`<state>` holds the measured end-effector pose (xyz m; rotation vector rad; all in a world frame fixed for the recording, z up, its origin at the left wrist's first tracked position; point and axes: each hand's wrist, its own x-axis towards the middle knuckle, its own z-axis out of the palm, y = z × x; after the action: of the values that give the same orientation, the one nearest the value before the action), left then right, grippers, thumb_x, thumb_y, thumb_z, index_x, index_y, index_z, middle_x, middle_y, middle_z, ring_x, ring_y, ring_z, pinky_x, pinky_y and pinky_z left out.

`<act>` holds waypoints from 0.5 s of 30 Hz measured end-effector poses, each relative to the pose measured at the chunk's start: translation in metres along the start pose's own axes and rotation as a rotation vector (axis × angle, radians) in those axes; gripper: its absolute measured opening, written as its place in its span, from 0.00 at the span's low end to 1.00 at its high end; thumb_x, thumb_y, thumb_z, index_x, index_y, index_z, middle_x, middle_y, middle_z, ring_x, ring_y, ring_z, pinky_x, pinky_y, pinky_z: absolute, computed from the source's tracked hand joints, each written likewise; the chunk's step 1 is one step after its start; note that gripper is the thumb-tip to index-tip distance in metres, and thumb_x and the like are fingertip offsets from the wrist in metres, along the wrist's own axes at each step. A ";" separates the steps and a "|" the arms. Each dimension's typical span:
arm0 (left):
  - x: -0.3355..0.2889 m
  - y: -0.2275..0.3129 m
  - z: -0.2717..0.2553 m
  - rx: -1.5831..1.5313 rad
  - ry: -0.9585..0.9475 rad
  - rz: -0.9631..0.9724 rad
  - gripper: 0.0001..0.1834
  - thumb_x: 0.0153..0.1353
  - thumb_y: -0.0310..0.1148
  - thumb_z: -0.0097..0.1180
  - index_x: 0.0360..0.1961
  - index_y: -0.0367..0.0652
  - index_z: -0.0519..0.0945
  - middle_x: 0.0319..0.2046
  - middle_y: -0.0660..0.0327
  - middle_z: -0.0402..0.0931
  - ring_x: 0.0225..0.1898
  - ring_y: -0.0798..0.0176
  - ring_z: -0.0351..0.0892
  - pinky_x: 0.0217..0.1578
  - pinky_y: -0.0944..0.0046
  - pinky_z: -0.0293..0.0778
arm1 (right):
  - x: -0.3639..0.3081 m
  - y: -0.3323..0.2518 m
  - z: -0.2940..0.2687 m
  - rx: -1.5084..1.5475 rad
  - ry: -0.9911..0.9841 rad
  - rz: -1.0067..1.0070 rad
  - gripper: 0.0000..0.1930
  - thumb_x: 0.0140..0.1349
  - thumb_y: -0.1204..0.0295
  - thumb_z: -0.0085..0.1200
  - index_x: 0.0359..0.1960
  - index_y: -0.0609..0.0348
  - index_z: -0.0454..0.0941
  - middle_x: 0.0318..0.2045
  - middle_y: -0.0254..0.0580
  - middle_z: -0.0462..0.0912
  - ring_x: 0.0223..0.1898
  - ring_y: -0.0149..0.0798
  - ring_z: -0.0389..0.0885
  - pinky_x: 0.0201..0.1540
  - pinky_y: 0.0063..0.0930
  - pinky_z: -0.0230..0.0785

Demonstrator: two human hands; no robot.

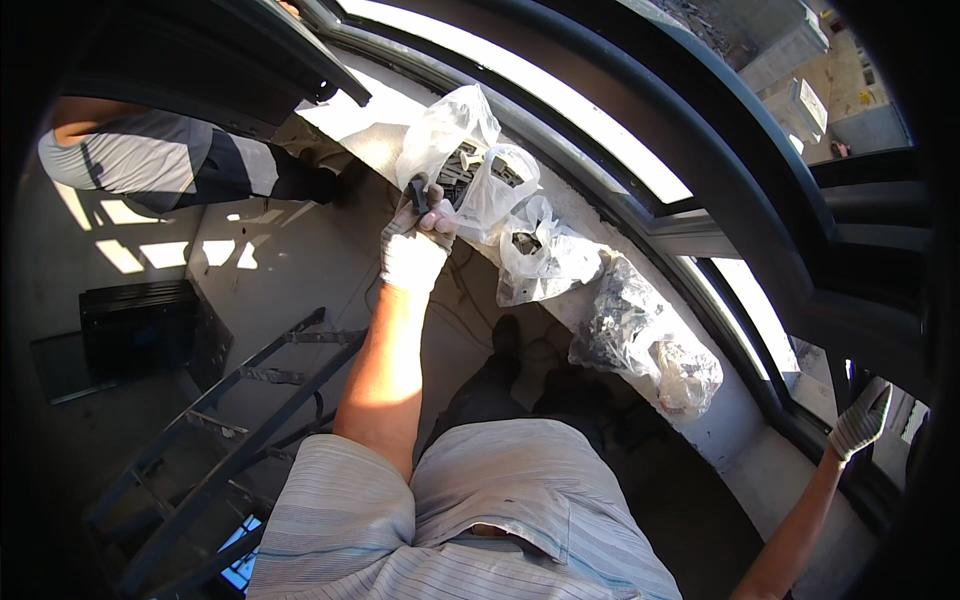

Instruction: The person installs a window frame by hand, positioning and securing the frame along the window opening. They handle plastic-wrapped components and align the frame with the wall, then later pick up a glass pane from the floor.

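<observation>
My left hand, in a white work glove with bare fingertips, is raised over the sill. Its thumb and fingers pinch a small black part, whose exact kind I cannot make out. Just beyond it lies an opened clear plastic bag full of small grey and dark pieces. Far to the right, my gloved right hand reaches up to the dark window frame, fingers closed against its edge; the frame's shadow partly hides the grip.
Along the white sill stand more plastic bags, some holding dark pieces. A metal stepladder is at my left, with dark panels against the wall. At upper left a co-worker is beside a large dark panel.
</observation>
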<state>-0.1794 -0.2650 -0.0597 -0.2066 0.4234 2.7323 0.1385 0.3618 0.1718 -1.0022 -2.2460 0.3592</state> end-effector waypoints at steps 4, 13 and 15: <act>-0.004 0.003 0.008 0.009 -0.039 -0.051 0.18 0.72 0.29 0.48 0.61 0.46 0.78 0.47 0.56 0.83 0.27 0.72 0.69 0.35 0.69 0.71 | 0.001 -0.002 -0.001 -0.062 0.006 -0.005 0.21 0.76 0.56 0.50 0.51 0.62 0.83 0.41 0.37 0.88 0.40 0.26 0.83 0.46 0.21 0.75; -0.030 0.006 0.035 0.158 -0.017 -0.021 0.20 0.74 0.30 0.48 0.64 0.43 0.74 0.49 0.58 0.82 0.25 0.74 0.64 0.31 0.73 0.66 | 0.002 -0.007 0.006 0.066 0.028 -0.040 0.21 0.76 0.56 0.49 0.55 0.59 0.82 0.44 0.36 0.88 0.42 0.25 0.81 0.50 0.22 0.74; -0.038 0.008 0.042 0.188 -0.016 -0.001 0.19 0.74 0.31 0.48 0.64 0.43 0.74 0.49 0.59 0.82 0.25 0.74 0.63 0.31 0.73 0.66 | -0.001 -0.024 0.010 0.069 0.027 -0.081 0.21 0.76 0.56 0.49 0.51 0.61 0.83 0.40 0.36 0.88 0.38 0.25 0.83 0.44 0.21 0.77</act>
<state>-0.1515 -0.2716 -0.0110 -0.1343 0.6709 2.6704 0.1187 0.3454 0.1752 -0.8725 -2.2268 0.3823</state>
